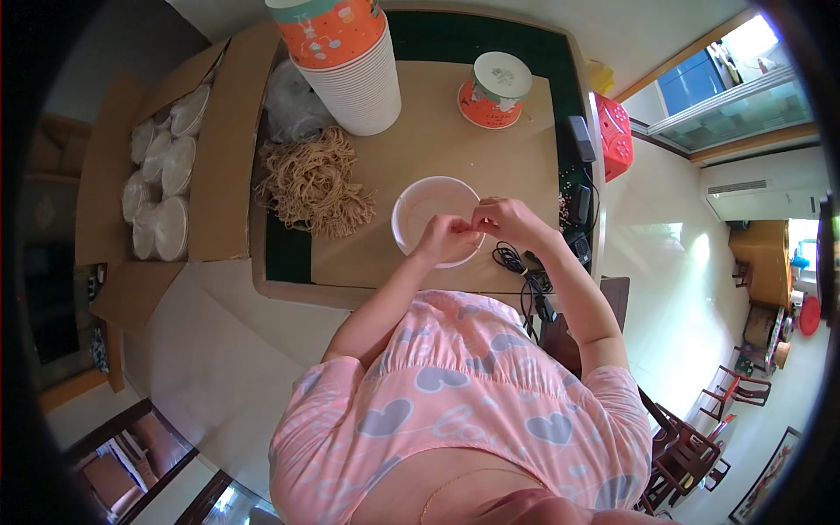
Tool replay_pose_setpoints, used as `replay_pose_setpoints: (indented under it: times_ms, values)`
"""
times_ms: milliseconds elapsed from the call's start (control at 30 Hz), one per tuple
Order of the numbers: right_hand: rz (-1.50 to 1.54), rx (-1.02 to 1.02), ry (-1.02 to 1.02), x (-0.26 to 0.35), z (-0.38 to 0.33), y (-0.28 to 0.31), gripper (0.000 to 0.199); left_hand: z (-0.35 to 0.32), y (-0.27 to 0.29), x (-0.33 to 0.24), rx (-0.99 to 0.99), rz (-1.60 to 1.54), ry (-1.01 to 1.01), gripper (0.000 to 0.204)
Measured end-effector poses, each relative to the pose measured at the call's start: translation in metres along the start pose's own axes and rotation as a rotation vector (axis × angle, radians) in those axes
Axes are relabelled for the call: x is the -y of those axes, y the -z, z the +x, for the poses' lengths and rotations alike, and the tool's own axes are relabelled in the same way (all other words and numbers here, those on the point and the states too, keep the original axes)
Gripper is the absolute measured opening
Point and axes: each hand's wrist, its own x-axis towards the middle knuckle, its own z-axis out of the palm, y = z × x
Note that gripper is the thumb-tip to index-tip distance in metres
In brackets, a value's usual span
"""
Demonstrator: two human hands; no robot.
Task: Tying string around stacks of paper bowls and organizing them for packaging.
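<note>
Round white tub (425,205), plain inside, mouth up, is partly covered by left hand (451,238) and right hand (509,220), both pinched closed, any gripped item unreadable.

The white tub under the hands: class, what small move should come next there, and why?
Perhaps ease the left hand and right hand slightly apart above the white tub. They come together over its right side, hiding whatever may lie between them; parting them would likely show this, and the tub's open mouth below might catch anything that drops.
</note>
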Motion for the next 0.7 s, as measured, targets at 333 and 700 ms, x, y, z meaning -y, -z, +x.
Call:
replay_pose_setpoints:
  times_ms: [333, 700]
  values:
    - [-0.08, -0.027, -0.018, -0.007, -0.005, -0.004, 0.012, 0.003, -0.001, 0.008, 0.002, 0.002, 0.024, 0.01]
    - [0.034, -0.151, -0.078, -0.012, -0.006, -0.022, 0.009, -0.006, -0.005, -0.007, -0.022, 0.148, -0.115, 0.017]
